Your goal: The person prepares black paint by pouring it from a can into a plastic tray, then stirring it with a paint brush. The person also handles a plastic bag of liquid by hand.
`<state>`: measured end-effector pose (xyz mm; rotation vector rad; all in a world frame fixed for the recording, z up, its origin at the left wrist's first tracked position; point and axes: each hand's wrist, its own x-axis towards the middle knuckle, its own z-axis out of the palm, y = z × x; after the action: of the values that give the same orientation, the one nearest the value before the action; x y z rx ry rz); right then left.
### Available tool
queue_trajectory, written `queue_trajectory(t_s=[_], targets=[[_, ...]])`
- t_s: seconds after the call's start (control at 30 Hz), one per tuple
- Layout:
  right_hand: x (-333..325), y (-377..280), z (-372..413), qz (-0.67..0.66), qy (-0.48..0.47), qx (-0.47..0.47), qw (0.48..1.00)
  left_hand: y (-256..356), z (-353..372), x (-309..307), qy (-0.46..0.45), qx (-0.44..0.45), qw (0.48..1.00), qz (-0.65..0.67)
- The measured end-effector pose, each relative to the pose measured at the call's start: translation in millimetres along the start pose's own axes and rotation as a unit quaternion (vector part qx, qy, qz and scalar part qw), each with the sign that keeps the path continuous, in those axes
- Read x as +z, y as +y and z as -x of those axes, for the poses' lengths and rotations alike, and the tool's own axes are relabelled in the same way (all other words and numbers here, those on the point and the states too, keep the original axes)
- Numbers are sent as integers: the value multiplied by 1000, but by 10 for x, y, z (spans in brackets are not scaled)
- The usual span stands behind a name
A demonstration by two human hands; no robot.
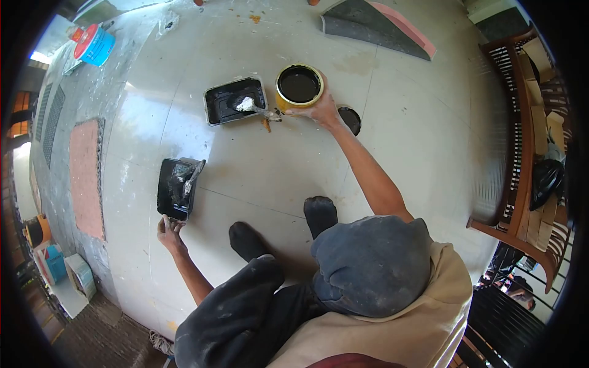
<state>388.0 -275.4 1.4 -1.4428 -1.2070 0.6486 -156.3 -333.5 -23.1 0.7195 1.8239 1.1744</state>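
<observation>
1. The yellow can, upright and holding a dark, glossy liquid, is at the upper centre of the frame.
2. The right hand is clamped around the can's side, at its lower right in the frame.
3. Just beside that hand, to the right, a dark round lid lies on the pale tiled floor.
4. Left of the can is a black upper tray; a tool with a white-coated end lies across its right side, handle over the rim.
5. Left of centre, a lower tray holds a smeared grey tool along its right side.
6. The left hand, well apart from the right, has its fingers at this tray's near edge; I cannot tell whether they grip it.
7. Two feet in black socks stand below centre.
8. Farther out: a blue bucket upper left, a pinkish mat at left, a folded grey mat at top, and a wooden bench at right.
</observation>
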Motion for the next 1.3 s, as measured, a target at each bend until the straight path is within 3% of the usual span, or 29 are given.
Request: queue_trajectory(t_s=[0.07,0.13,0.23,0.27,0.33,0.4,0.53,0.73,0.83,0.93,1.17,1.27,1.3], targets=[[141,40,1,-34,46,-34,998,200,279,139,78,-52,995,17],[299,56,51,-99,105,-69,987,56,366,115,138,-48,988,59],[406,177,46,-78,135,-54,986,32,686,379,193,-4,978,74],[409,161,51,-73,139,-45,987,-52,784,474,152,56,984,80],[398,149,52,-58,145,-51,986,59,997,765,92,90,992,3],[359,142,60,-31,139,-47,989,153,1093,1061,-20,161,986,-34],[249,4,97,-75,94,-22,993,369,942,1682,-290,107,950,-34],[86,-89,357,-19,84,-9,996,226,279,2335,-296,80,950,-61],[30,-64,553,1,82,-4,997,392,164,2546,-264,-38,958,105],[0,-59,715,-3,73,3,997,433,68,2701,-254,49,963,74],[-22,-86,1107,-66,43,67,995,484,-23,2823,-236,37,966,96],[112,165,1349,10,50,117,992,390,-80,2765,-230,25,969,86],[129,312,1414,143,1,88,986,359,-88,2723,-238,19,968,74]])
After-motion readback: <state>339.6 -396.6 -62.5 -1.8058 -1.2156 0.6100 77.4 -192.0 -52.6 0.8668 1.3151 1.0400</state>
